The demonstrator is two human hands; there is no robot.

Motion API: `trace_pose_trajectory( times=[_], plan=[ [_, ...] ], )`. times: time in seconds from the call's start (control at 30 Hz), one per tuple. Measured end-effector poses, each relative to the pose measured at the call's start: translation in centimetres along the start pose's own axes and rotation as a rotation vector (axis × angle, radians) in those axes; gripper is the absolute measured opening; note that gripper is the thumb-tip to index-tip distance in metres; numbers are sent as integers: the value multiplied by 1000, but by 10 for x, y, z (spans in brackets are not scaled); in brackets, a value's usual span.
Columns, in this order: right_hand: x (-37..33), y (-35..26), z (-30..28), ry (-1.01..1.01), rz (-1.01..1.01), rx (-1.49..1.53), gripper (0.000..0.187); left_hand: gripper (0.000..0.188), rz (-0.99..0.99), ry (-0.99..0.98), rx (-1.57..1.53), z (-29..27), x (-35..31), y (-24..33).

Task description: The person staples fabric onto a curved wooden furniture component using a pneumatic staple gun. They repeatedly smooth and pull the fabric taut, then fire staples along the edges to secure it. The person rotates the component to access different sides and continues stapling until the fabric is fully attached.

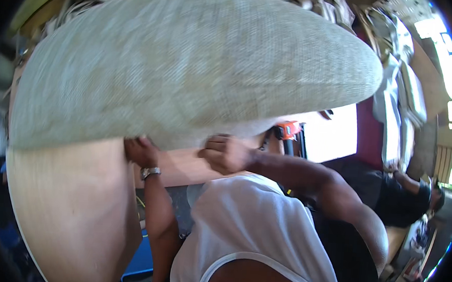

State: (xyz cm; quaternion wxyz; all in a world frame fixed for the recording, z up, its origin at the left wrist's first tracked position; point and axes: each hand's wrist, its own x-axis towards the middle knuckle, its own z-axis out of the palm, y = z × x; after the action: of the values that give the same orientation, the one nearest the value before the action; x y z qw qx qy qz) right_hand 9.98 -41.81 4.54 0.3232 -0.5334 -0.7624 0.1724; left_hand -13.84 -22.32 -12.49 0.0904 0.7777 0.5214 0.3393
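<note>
A large padded piece covered in grey-green woven fabric spans the upper view, its rounded end at the right. At its near edge my left hand, with a metal watch on the wrist, has fingers curled against the fabric; some fingertips are hidden under it. My right hand is closed with bent fingers, a little blurred, beside the same edge. Whether it pinches fabric or something small I cannot make out. A smooth pale panel extends toward me below the padded piece at the left.
An orange and black tool lies on the table to the right, near a bright white sheet. Fabric pieces hang or lie in a heap behind. Another person in dark clothes is at the far right.
</note>
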Motion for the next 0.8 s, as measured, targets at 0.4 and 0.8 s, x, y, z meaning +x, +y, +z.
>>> trace_pose_trajectory(
  times=[0.4, 0.8],
  plan=[
    [-261, -14, -10, 54, 1476, -492, 90, 57, -87, -136, 7, -27, 38, 41],
    [-195, -79, -93, 206, 1449, -118, 27, 59, -71, -139, 8, -55, 36, 42]
  ],
)
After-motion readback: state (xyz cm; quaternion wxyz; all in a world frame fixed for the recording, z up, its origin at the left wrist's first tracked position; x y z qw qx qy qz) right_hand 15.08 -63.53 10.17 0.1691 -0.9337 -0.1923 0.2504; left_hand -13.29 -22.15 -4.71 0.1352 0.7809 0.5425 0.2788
